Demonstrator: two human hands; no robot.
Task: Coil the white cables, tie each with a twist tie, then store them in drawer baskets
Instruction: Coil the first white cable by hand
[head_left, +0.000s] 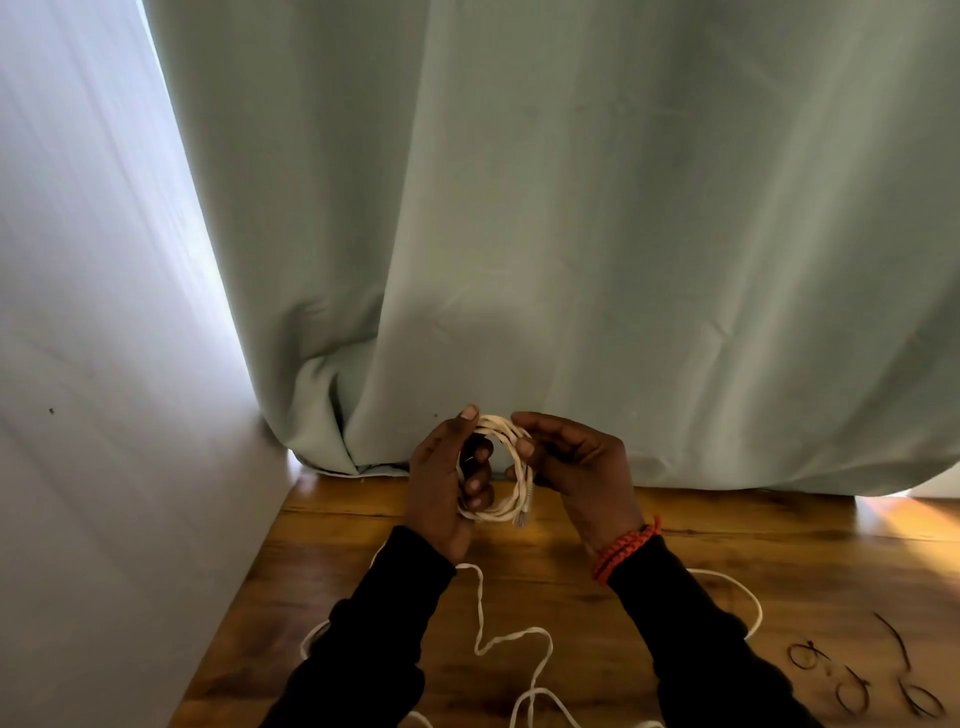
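A white cable coil (506, 470) of several loops is held upright above the wooden table (779, 561). My left hand (441, 488) grips the coil's left side, fingers through the loops. My right hand (576, 467) pinches the coil's right side, with a grey plug end hanging at the coil's lower right. A loose white cable (485, 631) snakes across the table below my hands. Several dark twist ties (857, 675) lie on the table at the lower right.
A pale green curtain (571, 234) hangs right behind the table's far edge, close to my hands. A white wall (93, 364) borders the table on the left. An orange braided band sits on my right wrist. No drawer baskets are in view.
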